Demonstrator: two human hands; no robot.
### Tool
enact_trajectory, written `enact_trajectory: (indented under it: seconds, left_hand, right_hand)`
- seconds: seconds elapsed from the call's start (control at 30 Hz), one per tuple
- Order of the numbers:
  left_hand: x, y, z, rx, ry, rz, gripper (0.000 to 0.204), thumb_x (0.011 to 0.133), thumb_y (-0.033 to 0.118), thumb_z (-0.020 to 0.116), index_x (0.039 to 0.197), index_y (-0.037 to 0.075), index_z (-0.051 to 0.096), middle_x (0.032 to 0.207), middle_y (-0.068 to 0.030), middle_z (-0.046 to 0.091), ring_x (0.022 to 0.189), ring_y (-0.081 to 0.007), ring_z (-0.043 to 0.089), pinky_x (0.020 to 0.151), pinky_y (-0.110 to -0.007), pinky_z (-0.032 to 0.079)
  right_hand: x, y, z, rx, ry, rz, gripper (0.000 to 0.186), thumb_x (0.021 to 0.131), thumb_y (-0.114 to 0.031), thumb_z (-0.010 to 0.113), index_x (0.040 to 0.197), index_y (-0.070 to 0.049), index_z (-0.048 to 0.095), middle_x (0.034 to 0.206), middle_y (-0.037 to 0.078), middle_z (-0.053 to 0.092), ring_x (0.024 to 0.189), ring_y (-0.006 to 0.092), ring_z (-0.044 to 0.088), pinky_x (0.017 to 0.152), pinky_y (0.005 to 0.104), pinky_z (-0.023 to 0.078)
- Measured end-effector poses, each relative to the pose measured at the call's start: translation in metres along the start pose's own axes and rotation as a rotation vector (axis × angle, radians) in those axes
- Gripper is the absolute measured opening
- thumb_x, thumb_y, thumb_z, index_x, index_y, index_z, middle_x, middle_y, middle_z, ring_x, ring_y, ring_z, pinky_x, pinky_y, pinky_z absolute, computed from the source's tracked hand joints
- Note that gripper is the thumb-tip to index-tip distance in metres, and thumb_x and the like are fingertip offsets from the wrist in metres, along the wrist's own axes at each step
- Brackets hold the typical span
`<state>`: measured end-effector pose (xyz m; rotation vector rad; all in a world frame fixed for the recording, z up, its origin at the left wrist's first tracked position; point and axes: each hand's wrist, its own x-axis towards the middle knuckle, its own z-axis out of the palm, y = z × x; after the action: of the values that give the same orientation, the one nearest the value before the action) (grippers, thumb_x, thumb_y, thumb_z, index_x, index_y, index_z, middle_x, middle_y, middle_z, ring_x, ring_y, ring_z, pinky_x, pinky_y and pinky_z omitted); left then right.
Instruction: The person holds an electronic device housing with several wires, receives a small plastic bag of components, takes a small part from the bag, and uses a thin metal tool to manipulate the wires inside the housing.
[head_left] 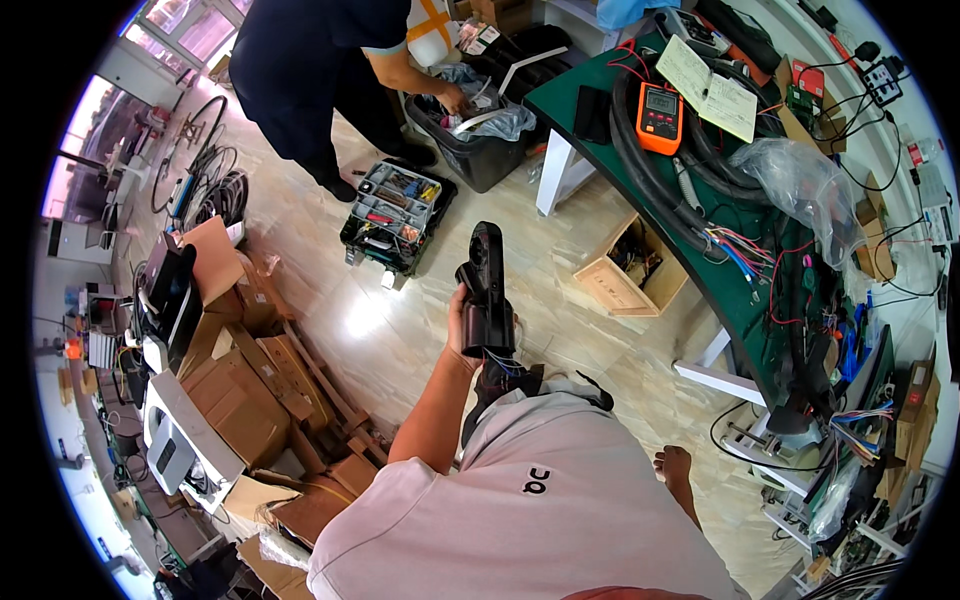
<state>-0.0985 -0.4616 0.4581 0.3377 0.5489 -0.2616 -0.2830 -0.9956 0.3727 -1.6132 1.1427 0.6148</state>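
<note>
My left hand [458, 322] is wrapped round a black charging gun [487, 285], held in front of my waist. Its long, rounded end points away from me, and thin wires [510, 362] come out of the end nearest my body. The palm side of the hand is hidden behind the gun. My right hand [673, 463] hangs low at my right side, apart from everything, its fingers loosely bent and nothing seen in them. On the green workbench [590, 150] to the right lie thick black cables [640, 175] with coloured wire ends [738, 255].
An orange multimeter [660, 118] and an open notebook [705, 88] lie on the bench. Below stands a wooden box [622, 285]. An open toolbox [395, 215] sits ahead on the floor. Another person [310, 80] reaches into a grey bin [480, 160]. Cardboard boxes [235, 400] pile up at left.
</note>
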Motion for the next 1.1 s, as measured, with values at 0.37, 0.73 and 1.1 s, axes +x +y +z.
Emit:
enact_trajectory:
  seconds: [0.37, 0.73, 1.1]
  left_hand:
    - [0.011, 0.012, -0.004, 0.067, -0.017, 0.056, 0.057, 0.083, 0.062, 0.051, 0.099, 0.009, 0.064, 0.083, -0.0133, 0.067, 0.075, -0.0305, 0.067, 0.065, -0.039, 0.057]
    - [0.044, 0.022, 0.043, 0.045, -0.072, -0.156, 0.065, 0.082, 0.065, 0.050, 0.093, 0.002, 0.065, 0.083, -0.0146, 0.066, 0.076, -0.0288, 0.064, 0.065, -0.037, 0.054]
    - [0.068, 0.048, 0.050, 0.288, -0.100, -0.215, 0.063, 0.085, 0.064, 0.045, 0.089, 0.004, 0.062, 0.077, -0.0150, 0.064, 0.071, -0.0281, 0.063, 0.064, -0.037, 0.052]
  right_hand:
    - [-0.025, -0.022, 0.031, -0.065, 0.135, -0.099, 0.025, 0.088, -0.020, 0.051, 0.098, 0.001, 0.060, 0.076, 0.011, 0.065, 0.058, 0.0164, 0.058, 0.049, 0.0308, 0.047]
    - [0.077, 0.196, 0.042, -0.350, -0.027, -0.227, 0.011, 0.081, -0.021, 0.059, 0.086, -0.013, 0.065, 0.085, 0.000, 0.067, 0.081, 0.0156, 0.062, 0.066, 0.0324, 0.049]
    - [-0.059, 0.054, 0.114, 0.285, 0.166, 0.202, 0.016, 0.088, -0.013, 0.049, 0.094, -0.001, 0.057, 0.075, 0.013, 0.061, 0.055, 0.0188, 0.056, 0.045, 0.0304, 0.043]
